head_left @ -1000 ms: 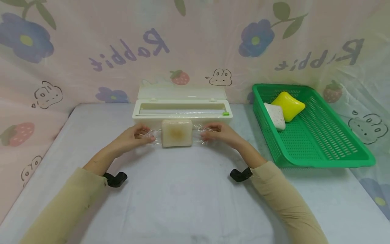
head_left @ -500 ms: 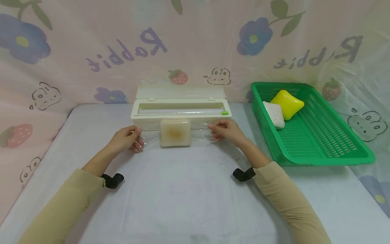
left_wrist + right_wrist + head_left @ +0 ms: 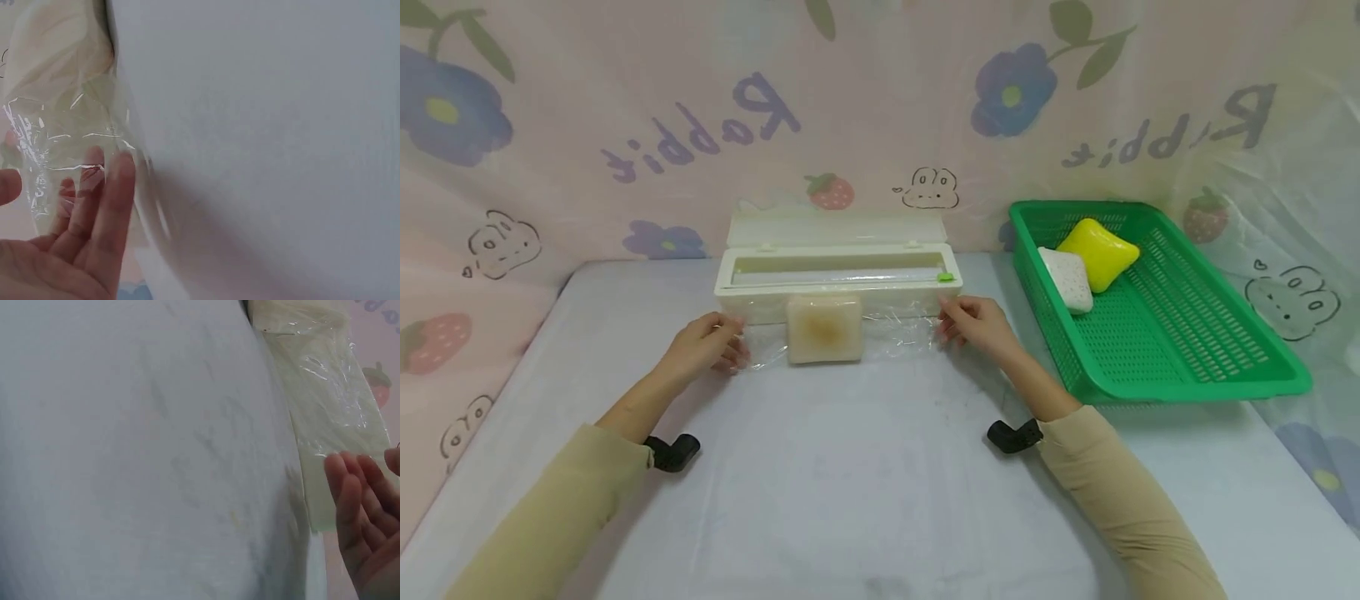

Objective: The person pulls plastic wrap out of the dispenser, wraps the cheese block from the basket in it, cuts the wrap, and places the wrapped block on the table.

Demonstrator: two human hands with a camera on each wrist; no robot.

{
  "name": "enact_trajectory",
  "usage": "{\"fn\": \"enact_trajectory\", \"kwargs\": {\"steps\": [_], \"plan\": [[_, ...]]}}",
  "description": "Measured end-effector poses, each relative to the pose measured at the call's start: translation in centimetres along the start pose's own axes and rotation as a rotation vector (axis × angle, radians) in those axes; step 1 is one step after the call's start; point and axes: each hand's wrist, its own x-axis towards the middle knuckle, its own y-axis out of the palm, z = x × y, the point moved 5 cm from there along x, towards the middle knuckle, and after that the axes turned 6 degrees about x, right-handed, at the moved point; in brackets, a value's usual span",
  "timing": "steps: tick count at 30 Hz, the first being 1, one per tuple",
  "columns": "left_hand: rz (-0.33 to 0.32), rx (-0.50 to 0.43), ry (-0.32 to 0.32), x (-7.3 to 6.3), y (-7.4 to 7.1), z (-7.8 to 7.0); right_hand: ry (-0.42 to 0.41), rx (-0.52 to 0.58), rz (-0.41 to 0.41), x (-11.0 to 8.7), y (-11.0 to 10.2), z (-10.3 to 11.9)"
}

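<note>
From the head, the bread [image 3: 824, 331] lies near the middle of the desk's [image 3: 850, 467] back edge, just in front of the box [image 3: 752, 293], with clear film [image 3: 898, 329] over it running out to both sides. The box stands along that back edge, its lid [image 3: 838, 227] raised, a roll [image 3: 850, 277] inside and a green slider [image 3: 945, 277] at its right end. The left hand [image 3: 703, 343] is at the film's left end, the right hand [image 3: 981, 323] at the other. At the desk's back right corner, reaching past the right edge, the basket [image 3: 1195, 391] holds a yellow pillow [image 3: 1100, 254] and a white block [image 3: 1067, 282]. Tan sleeves [image 3: 1127, 492] cover both arms.

From the left wrist, the hand is fairly wide, thumb well apart from the extended fingers, which partly show through the film.

From the right wrist, that hand is also wide, fingers slightly bent and thumb apart, near the film's end; whether it touches the film I cannot tell. The bread shows at the top
</note>
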Motion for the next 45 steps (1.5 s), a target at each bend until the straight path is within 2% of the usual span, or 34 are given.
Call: {"fn": "enact_trajectory", "kwargs": {"steps": [4,8,11,14,17,20,23,28,35,45], "plan": [[-0.139,0.104,-0.024,-0.5,-0.9,-0.6,-0.047,0.015,-0.158,-0.3,-0.9,0.2],[-0.364,0.145,-0.031,-0.8,-1.8,-1.6,-0.098,0.01,-0.302,-0.2,-1.5,0.7],[-0.515,0.083,0.014,-0.8,-2.1,-2.9,-0.082,-0.002,-0.323,0.4,-1.5,1.0],[-0.588,0.029,0.071,-0.7,-1.8,-4.5,-0.008,0.013,-0.266,1.2,-1.2,1.0],[-0.602,-0.016,0.104,-0.6,-1.2,-6.0,0.066,0.002,-0.191,2.2,-0.9,0.9],[-0.594,-0.054,0.126,-0.3,-0.4,-7.3,0.09,-0.011,-0.132,2.9,-0.6,0.7],[-0.586,-0.086,0.147,0.2,0.3,-8.5,0.069,-0.004,-0.101,3.4,-0.4,0.6],[-0.571,-0.106,0.2,1.1,1.4,-10.5,-0.013,0.0,-0.074,3.7,-0.7,0.8],[-0.525,-0.023,0.312,2.7,2.9,-13.1,-0.057,-0.074,-0.073,4.0,-0.9,0.8],[-0.402,0.075,0.358,4.7,5.4,-15.7,-0.122,-0.141,-0.065,4.2,-1.1,0.9]]}}
